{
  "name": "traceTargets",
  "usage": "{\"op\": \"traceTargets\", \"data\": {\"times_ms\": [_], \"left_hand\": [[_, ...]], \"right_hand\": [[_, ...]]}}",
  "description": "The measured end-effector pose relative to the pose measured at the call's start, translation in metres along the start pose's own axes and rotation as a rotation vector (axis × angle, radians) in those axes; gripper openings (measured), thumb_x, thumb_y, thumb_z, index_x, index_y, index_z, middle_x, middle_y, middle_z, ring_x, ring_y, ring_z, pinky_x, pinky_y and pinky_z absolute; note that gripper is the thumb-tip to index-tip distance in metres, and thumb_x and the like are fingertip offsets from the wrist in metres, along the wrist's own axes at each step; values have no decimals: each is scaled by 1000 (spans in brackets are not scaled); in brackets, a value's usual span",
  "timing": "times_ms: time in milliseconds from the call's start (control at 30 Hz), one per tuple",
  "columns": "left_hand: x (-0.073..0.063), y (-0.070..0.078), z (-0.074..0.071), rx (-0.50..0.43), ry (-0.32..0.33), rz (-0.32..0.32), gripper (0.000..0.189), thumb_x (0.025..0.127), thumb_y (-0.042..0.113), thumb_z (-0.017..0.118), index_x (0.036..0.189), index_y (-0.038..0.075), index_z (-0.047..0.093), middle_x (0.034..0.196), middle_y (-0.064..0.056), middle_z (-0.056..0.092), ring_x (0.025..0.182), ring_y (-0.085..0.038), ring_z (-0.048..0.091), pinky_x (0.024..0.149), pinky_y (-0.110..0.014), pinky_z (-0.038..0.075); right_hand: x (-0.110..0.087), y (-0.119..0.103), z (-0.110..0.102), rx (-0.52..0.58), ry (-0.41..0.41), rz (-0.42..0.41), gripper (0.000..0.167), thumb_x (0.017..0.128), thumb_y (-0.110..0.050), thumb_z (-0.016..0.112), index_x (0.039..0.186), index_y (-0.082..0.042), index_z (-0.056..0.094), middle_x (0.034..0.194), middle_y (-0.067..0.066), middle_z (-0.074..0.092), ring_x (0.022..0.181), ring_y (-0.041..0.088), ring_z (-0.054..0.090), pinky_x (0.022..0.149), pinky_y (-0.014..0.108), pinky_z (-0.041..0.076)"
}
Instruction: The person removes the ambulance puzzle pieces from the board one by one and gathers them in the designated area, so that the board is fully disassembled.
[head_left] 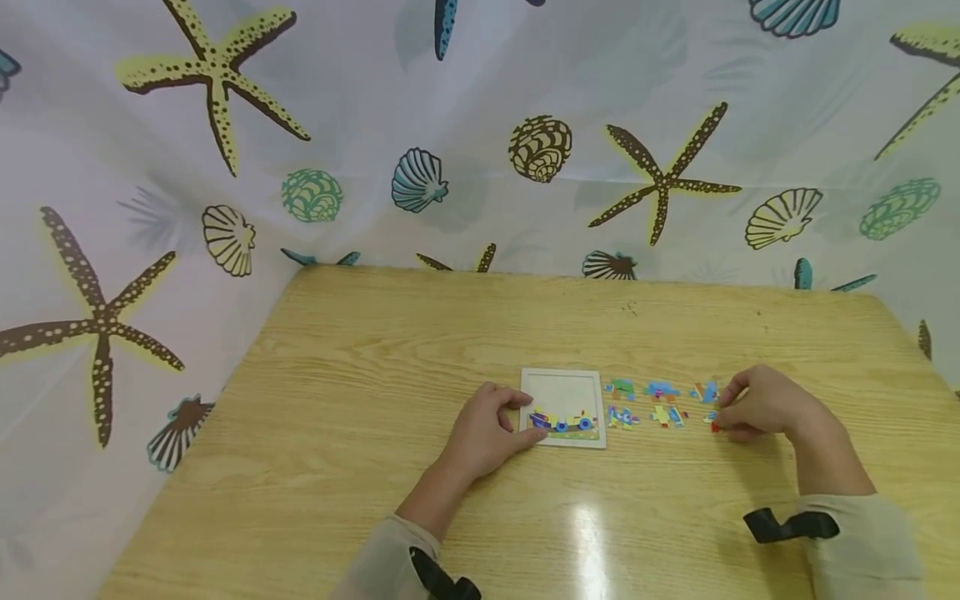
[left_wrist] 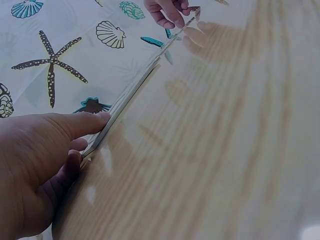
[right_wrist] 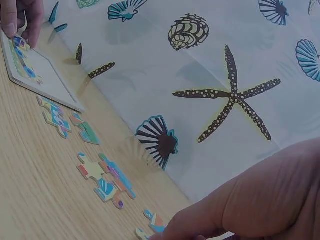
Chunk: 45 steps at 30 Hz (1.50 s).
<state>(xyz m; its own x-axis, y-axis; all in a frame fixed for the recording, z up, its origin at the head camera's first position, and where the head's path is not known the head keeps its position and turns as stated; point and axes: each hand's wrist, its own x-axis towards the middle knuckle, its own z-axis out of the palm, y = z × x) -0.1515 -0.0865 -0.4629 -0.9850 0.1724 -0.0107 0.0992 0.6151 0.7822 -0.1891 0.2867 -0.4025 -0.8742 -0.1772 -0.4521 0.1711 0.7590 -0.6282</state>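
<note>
A square white puzzle tray [head_left: 561,390] lies on the table with assembled pieces [head_left: 564,423] showing a colourful vehicle along its lower part. My left hand [head_left: 483,429] holds the tray by its left side, with the thumb at the lower left corner and the fingers farther up. To the right, my right hand [head_left: 768,404] pinches a small puzzle piece [head_left: 715,427] with red on it, mostly hidden by the fingers. Loose puzzle pieces lie in two rows between tray and right hand, among them a green one [head_left: 621,388] and a yellowish one [head_left: 663,416].
The wooden table [head_left: 360,375] reaches back to a white cloth [head_left: 480,100] printed with starfish and shells. Cloth also hangs along the left side. Black straps [head_left: 791,526] sit on the sleeves.
</note>
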Motion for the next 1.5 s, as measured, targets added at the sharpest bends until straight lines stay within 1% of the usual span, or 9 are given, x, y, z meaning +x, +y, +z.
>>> {"op": "traceTargets", "data": {"times_ms": [233, 400, 533, 633, 700, 900, 1067, 1300, 1500], "left_hand": [[0, 0, 2, 28, 2, 1, 44, 81, 36, 84, 117, 15, 71, 102, 0, 56, 73, -11, 49, 64, -24, 42], [0, 0, 2, 42, 5, 6, 46, 80, 38, 84, 117, 15, 71, 99, 0, 54, 72, -12, 49, 65, -25, 42], [0, 0, 1, 45, 1, 6, 50, 78, 40, 85, 118, 15, 71, 96, 0, 52, 71, -12, 48, 64, -25, 41], [0, 0, 1, 45, 1, 19, 51, 78, 40, 85, 120, 14, 70, 96, 0, 53, 70, -12, 47, 64, -25, 42], [1, 0, 2, 44, 2, 25, 51, 78, 40, 85, 120, 15, 70, 97, 1, 53, 70, -11, 47, 64, -25, 42], [2, -1, 3, 27, -9, 26, 52, 78, 41, 85, 120, 15, 70, 97, 0, 53, 70, -11, 48, 63, -24, 41], [1, -1, 3, 19, -9, 20, 52, 78, 40, 85, 120, 14, 70, 96, 0, 52, 71, -11, 48, 63, -24, 41], [0, -3, 0, 17, -7, 16, 52, 78, 39, 85, 121, 13, 70, 96, -1, 52, 71, -12, 48, 63, -24, 41], [0, -2, -1, 23, -11, 25, 51, 79, 39, 85, 121, 14, 70, 100, -1, 53, 71, -11, 48, 63, -24, 42]], "right_hand": [[4, -11, 10, 16, -33, -79, 23, 94, -18, 68, 97, 3, 61, 77, 6, 67, 59, 12, 62, 57, 29, 55], [11, -30, 21, 31, -61, -174, 29, 97, -26, 66, 101, 2, 62, 72, 6, 63, 56, 14, 55, 49, 30, 44], [20, -51, 34, 26, -82, -257, 28, 97, -26, 65, 103, 1, 63, 76, 7, 62, 61, 18, 59, 52, 31, 48], [27, -64, 43, 45, -112, -307, 26, 98, -23, 65, 104, 2, 63, 81, 10, 62, 66, 20, 63, 61, 33, 52], [31, -71, 49, 40, -128, -324, 23, 98, -20, 65, 103, 2, 63, 81, 11, 63, 66, 21, 62, 61, 34, 52], [38, -84, 61, -21, -140, -347, 16, 97, -17, 65, 100, -1, 66, 81, 10, 64, 65, 19, 61, 61, 34, 52], [42, -91, 70, -41, -168, -365, 17, 98, -18, 64, 102, -2, 68, 82, 9, 66, 66, 18, 62, 62, 33, 52], [46, -105, 85, -10, -230, -372, 19, 98, -17, 64, 107, -2, 69, 75, 7, 64, 60, 16, 55, 58, 30, 45], [48, -116, 96, -8, -230, -366, 27, 97, -17, 65, 117, 0, 67, 87, 10, 68, 65, 15, 63, 64, 31, 53]]}}
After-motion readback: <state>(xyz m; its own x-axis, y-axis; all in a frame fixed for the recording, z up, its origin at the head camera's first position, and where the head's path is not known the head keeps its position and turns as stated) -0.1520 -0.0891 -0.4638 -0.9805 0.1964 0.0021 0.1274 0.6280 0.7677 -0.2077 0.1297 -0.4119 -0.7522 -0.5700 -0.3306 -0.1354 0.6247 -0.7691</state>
